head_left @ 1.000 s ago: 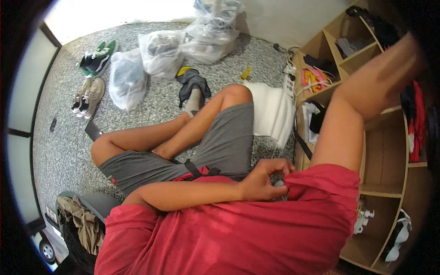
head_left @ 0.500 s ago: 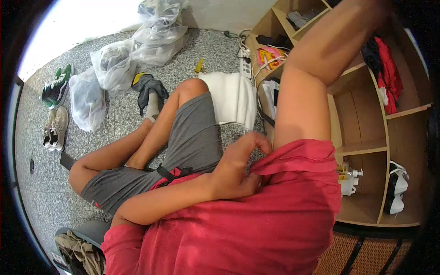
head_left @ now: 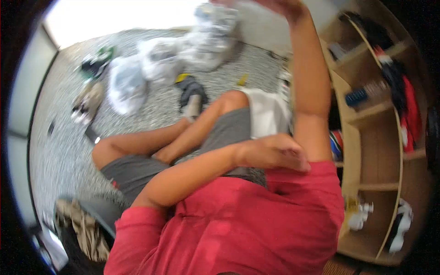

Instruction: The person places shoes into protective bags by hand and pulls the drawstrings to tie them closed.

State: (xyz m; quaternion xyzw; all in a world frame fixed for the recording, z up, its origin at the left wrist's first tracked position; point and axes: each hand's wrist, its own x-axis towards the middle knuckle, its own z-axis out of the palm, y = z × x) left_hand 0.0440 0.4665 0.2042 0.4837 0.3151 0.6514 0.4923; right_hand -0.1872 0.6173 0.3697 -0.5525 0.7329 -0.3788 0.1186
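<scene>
Across my chest reaches my left arm, and my left hand [head_left: 279, 153] is at the hem of the right sleeve of my red shirt [head_left: 293, 201]. Its fingers are curled, with the tips against the sleeve edge; blur hides the exact grip. My right arm is raised, and my right hand [head_left: 277, 5] is cut off by the top of the view, its fingers smeared. I sit with bent legs in grey shorts [head_left: 130, 176]. A white cloth [head_left: 268, 112] lies past my knee.
Filled translucent bags [head_left: 126, 85] and pairs of shoes [head_left: 88, 101] stand on the speckled floor. On the right is a wooden shelf unit [head_left: 378, 151] with clothes and white bottles [head_left: 360, 215]. A dark chair [head_left: 98, 213] bearing khaki cloth is at lower left.
My view has shifted, so the floor items sit farther right. My right forearm has swung upward and left. My left hand has moved outward along the sleeve, which now lies flatter.
</scene>
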